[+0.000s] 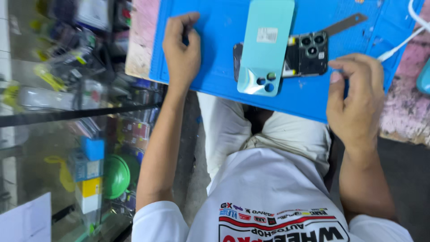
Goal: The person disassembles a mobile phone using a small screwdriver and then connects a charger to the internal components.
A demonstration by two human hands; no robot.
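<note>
Nearest the camera, the right hand (pixel 356 105) is resting loosely curled at the edge of the blue mat (pixel 215 67), fingers pinched as if on something small (what, I cannot tell), while the left hand (pixel 181 54) is sitting half-clenched on the mat, grasping nothing visible. Beyond them, on the table (pixel 141 40), the opened phone (pixel 307 56) is lying with its pale teal back cover (pixel 266 45) laid across it — thin, light, slippery and probably bendable, best gripped by its long edges — and a flat metal tool (pixel 345 24) is lying farther back.
</note>
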